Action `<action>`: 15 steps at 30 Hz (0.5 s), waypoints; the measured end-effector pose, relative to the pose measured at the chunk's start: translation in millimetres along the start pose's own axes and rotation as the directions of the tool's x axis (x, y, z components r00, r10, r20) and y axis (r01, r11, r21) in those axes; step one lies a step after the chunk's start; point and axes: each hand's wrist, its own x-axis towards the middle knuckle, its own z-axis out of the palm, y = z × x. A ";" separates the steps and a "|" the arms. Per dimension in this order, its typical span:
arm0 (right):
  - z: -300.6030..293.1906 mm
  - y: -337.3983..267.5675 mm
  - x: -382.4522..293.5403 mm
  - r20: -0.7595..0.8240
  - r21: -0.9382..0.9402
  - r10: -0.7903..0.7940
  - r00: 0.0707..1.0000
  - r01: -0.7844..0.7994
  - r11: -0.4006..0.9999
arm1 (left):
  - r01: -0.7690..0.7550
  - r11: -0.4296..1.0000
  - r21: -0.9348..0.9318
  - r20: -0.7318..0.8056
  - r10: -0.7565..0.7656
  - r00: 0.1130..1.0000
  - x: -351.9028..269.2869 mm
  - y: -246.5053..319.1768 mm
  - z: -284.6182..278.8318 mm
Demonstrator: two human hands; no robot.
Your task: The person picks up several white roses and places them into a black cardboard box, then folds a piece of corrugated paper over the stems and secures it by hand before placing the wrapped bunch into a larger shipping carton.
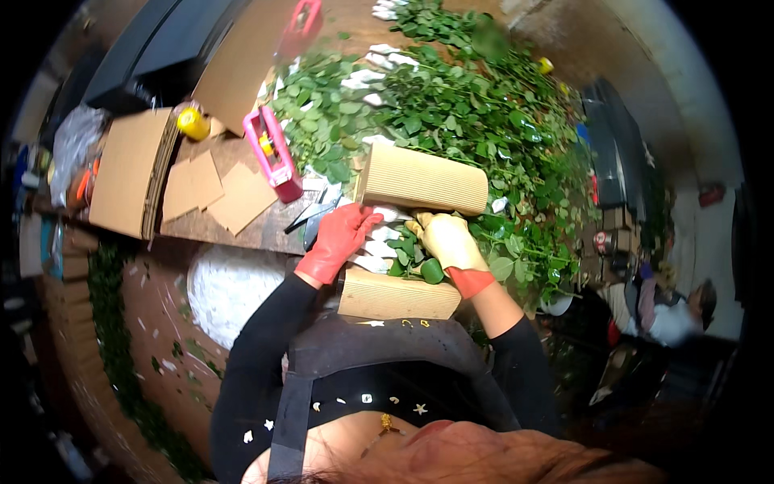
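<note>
White-wrapped rose heads (378, 248) with green leaves lie in a row between two pieces of ribbed corrugated cardboard. My left hand (338, 236), in a red rubber glove, has its fingers pinched at the uppermost white bud (389, 213), beside the far ribbed cardboard (423, 178). My right hand (446, 241), in a pale yellow glove with a red cuff, is curled at the stem side of the same bud; what its fingers hold is hidden. The near ribbed cardboard (399, 295) lies against my apron. Black-handled scissors (314, 215) rest left of my left hand.
A pink tape dispenser (275, 157), flat cardboard pieces (193, 184), a cardboard stack (130, 172) and a yellow tape roll (193, 124) are on the left. Leafy rose stems (459, 109) cover the table beyond. A white round container (233, 293) stands below the edge. Another person (671, 311) is far right.
</note>
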 end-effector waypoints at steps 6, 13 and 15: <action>24.4 14.4 -3.7 -0.082 -0.102 -0.038 0.996 0.030 0.994 | 0.132 0.887 -0.443 -0.051 -0.172 0.984 -15.6 13.2 -12.4; -8.7 -4.8 2.6 0.053 -0.043 0.059 0.997 -0.057 0.997 | 0.506 0.758 -0.412 0.096 -0.516 0.851 -24.6 -22.8 -33.8; -10.3 -2.8 1.3 0.052 -0.056 0.073 0.996 -0.070 0.996 | 0.507 0.775 -0.378 0.208 -0.463 0.862 -9.5 -11.4 -18.4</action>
